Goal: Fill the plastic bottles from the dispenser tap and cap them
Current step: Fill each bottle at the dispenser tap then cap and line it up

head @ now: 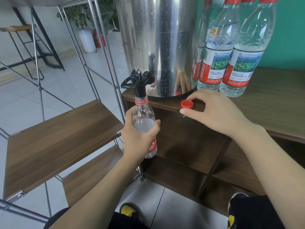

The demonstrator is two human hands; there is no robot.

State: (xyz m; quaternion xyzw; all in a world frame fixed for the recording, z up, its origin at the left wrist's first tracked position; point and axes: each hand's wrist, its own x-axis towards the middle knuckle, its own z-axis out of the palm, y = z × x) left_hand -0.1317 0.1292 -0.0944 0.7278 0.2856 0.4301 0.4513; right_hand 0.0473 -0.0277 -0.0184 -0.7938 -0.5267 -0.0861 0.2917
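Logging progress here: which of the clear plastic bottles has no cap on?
The clear plastic bottle in the left hand, held under the black tap; its neck is open. The standing bottles beside the steel dispenser wear red caps.

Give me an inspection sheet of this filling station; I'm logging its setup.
Surface: brown wooden cabinet top.
Job's things: open bottle held under black tap of steel dispenser; red cap at cabinet edge; capped bottles beside dispenser.
Clutter: nothing seen.
Grippers: left hand grips bottle; right hand at cap.
Cables: nothing seen.
Surroundings: wooden shelves, stool, potted plant, tiled floor.
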